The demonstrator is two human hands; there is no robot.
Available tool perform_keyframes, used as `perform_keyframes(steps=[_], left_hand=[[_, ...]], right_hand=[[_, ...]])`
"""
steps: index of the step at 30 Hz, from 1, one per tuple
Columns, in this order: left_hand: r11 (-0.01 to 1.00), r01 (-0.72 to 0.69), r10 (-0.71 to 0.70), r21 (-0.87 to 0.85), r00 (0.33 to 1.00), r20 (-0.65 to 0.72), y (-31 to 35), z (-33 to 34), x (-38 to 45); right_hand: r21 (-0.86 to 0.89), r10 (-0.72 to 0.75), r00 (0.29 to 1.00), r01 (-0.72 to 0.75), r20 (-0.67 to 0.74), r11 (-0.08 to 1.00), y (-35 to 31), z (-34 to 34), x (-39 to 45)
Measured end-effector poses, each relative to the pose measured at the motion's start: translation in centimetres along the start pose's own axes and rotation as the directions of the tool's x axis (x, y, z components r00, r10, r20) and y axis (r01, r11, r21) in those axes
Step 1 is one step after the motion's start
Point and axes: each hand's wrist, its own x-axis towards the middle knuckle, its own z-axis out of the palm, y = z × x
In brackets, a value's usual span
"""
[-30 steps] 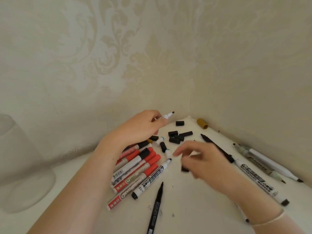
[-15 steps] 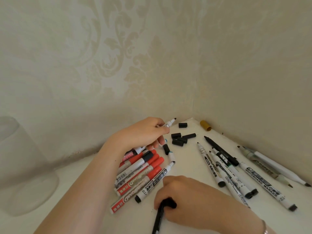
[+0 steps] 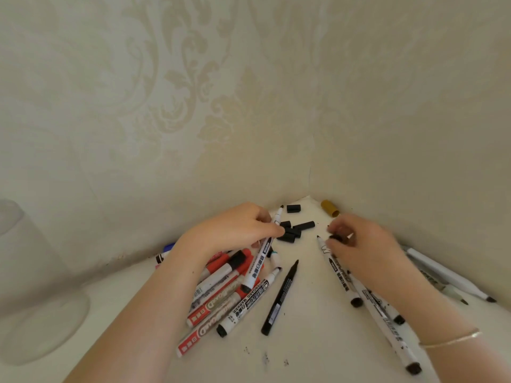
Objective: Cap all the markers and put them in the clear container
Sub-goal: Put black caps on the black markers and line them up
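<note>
**Cap in one hand, bare marker in the other**

While the left hand (image 3: 235,230) curls its grip round an uncapped white marker (image 3: 264,251), tip aimed at the tabletop's far corner, the right hand (image 3: 356,244) pinches a small black cap (image 3: 336,238), seemingly to bring the two together. Spare caps (image 3: 293,230) lie between the hands near that corner. The clear container (image 3: 36,286) waits at the left edge, well apart from the marker pile (image 3: 221,294).
</note>
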Motion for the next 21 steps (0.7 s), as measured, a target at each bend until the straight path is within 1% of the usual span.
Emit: perform_keyframes(steps=[2,5,7,14,18,21], left_hand=[[1.0,0.008,-0.009,0.015,0.997,0.072,0.2,0.3,-0.2],[1.0,0.024,-0.026,0.013,0.984,0.177,0.7,1.2,-0.2],[0.999,0.046,-0.043,-0.008,0.976,0.214,0.9,1.9,0.0],[0.995,0.082,-0.072,-0.049,0.982,0.177,1.8,5.4,0.8],[0.989,0.13,-0.116,-0.065,0.977,0.178,2.5,7.0,0.8],[0.991,0.134,-0.133,0.004,0.982,0.134,2.9,7.4,0.5]], right_hand=[[0.114,0.107,0.993,-0.1,-0.053,0.988,1.0,-0.8,0.3],[0.192,0.161,0.985,-0.145,-0.069,0.971,1.8,-0.6,0.5],[0.25,0.182,0.98,-0.157,-0.081,0.955,1.9,-0.3,0.7],[0.408,0.24,0.962,-0.168,-0.133,0.898,2.1,-0.3,0.9],[0.398,0.229,0.966,-0.163,-0.123,0.903,2.3,-0.2,0.9],[0.364,0.218,0.969,-0.164,-0.112,0.917,2.5,0.0,1.0]])
